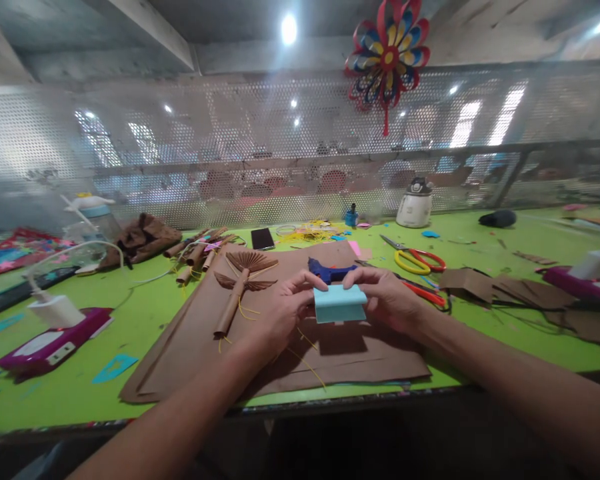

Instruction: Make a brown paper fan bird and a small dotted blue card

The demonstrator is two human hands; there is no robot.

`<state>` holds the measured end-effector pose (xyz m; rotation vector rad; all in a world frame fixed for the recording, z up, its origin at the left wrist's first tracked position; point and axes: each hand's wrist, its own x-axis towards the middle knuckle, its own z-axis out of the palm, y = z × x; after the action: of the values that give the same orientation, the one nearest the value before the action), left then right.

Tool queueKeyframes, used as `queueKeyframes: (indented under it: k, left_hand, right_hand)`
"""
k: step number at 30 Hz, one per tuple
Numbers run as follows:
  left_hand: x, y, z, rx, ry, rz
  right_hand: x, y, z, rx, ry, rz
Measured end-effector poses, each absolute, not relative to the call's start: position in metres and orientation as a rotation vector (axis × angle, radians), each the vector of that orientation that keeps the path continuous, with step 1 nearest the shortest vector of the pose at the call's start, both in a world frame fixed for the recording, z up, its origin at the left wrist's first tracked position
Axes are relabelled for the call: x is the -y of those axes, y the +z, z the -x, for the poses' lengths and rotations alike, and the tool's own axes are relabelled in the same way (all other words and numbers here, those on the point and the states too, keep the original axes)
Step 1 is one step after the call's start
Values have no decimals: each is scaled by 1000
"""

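Hiding blue paper's (339,304) side edges.

Green desk (145,320), front edge dark. Perforated metal mesh screen (230,133) behind it, framed by grey rails. Concrete ceiling beam (150,33). 1 round ceiling lamp (289,28), lit. Paper pinwheel (387,57) hanging on screen.

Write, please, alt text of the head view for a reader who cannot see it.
Two bare hands, left hand and right hand, hold a folded light blue paper piece above a large brown paper sheet on a green table. Behind lie a blue glue gun, yellow-handled scissors and a brown paper palm tree.
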<state>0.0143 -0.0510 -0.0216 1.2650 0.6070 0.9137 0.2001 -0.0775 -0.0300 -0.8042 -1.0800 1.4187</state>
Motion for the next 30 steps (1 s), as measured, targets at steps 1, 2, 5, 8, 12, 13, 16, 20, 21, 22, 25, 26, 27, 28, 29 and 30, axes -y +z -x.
queueKeyframes:
  k: [1, 2, 5, 8, 12, 13, 16, 20, 21, 22, 25, 26, 27, 28, 29, 30]
  left_hand:
    - [51, -21, -14, -589, 904, -1257]
    - [51, -20, -14, -570, 885, -1250]
    - [50, -20, -12, -525, 830, -1212]
    - [47, -20, -11, -500, 782, -1135]
    - [48, -20, -12, -496, 637, -1109]
    - [49, -21, -13, -495, 605, -1126]
    - [51, -23, -14, -498, 559, -1223]
    - [51, -27, -13, -487, 575, -1305]
    - [50, -28, -13, -481, 580, -1322]
    - [50, -28, -13, -481, 582, -1336]
    - [50, -28, -14, -501, 583, -1338]
    - [50, -28, -14, -508, 589, -1329]
    - [50, -27, -14, -514, 595, -1320]
    - [51, -27, -14, -520, 601, -1311]
    - [51, -27, -14, -526, 603, -1302]
    - [51, -26, -14, -532, 602, -1295]
  right_hand:
    - [78, -30, -200, 1091, 1410, 806]
    - [78, -30, -201, 1106, 1401, 812]
    - [78, -30, -202, 1165, 1360, 842]
    - [76, -33, -203, 1246, 1274, 879]
    - [73, -41, -205, 1356, 1137, 911]
    - [72, -43, -205, 1378, 1096, 908]
    - [70, -45, -206, 1445, 974, 900]
    - [69, -46, -207, 1489, 905, 905]
    - [69, -46, -207, 1487, 915, 907]
    - [68, -46, -207, 1481, 930, 910]
    - [68, -46, -207, 1454, 994, 911]
    - [68, -46, -207, 1440, 1023, 913]
    - [68, -46, -208, 1426, 1054, 912]
    - [68, -46, -208, 1418, 1084, 910]
    - [68, -47, -208, 1418, 1106, 904]
    - [68, -47, -209, 1428, 1114, 893]
